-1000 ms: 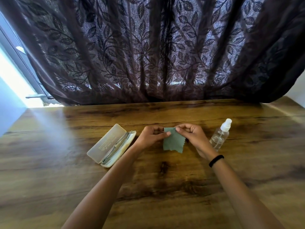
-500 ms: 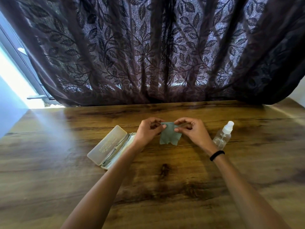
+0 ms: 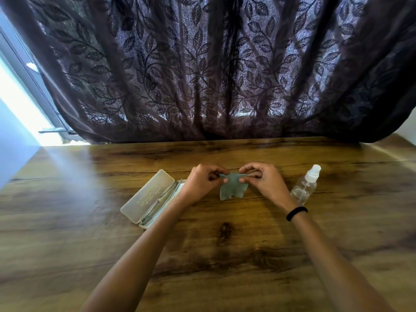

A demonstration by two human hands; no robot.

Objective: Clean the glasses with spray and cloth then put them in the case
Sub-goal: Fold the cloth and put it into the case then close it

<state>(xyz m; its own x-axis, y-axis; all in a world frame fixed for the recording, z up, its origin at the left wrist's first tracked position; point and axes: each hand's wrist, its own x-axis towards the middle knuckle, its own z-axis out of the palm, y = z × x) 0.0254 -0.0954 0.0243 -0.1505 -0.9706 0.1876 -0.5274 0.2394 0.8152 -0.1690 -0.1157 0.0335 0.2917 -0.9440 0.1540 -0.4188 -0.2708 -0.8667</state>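
Nearest the camera, bare wooden table (image 3: 225, 255) and two forearms reaching out; black band (image 3: 296, 213) on the right wrist.

Mid-table, both hands raised just above the surface. Left hand (image 3: 203, 182) and right hand (image 3: 262, 181) each pinching an upper edge of the green cloth (image 3: 229, 188), thumb against fingers; cloth hanging slack between them, lower corners just off the wood or brushing it, cannot tell which.

Left of the hands: case (image 3: 149, 195) lying open, lid flat on the table, glasses (image 3: 162, 198) folded inside, partly hidden by the left wrist. Right of the hands: clear spray bottle (image 3: 305, 188) upright, white cap on, close beside the right wrist.

Behind, dark leaf-patterned curtain (image 3: 213, 75); bright window strip (image 3: 20, 104) far left.

Risks, judged:
- Right wrist swinging out could tip the light, narrow bottle.
- Left forearm over the case could nudge it or knock the lid.
- Light fingertip pinch on slack cloth: easy slip onto the table, picking up grit that scratches lenses.
- Glasses unsprayed and uncleaned by the look of it; closing the case now would skip both steps.
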